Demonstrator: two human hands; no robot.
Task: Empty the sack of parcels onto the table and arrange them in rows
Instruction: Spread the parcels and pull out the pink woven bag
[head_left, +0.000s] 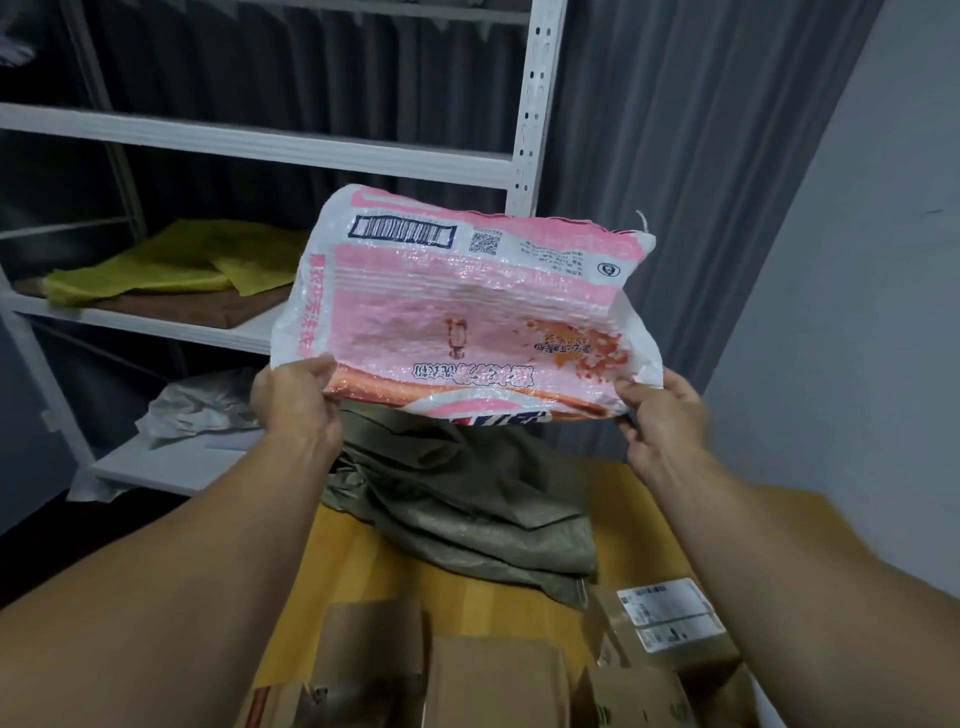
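Note:
I hold a pink and white woven sack up in the air above the table, its print upside down. My left hand grips its lower left edge and my right hand grips its lower right edge. The sack looks flat and limp. Below it, several brown cardboard parcels lie on the yellow wooden table near its front edge. One parcel with a white label sits at the right.
A crumpled olive-green sack lies on the table's far end. Behind stands a white metal shelf rack holding yellow bags and white wrapping. Grey curtains hang at the back, a pale wall at the right.

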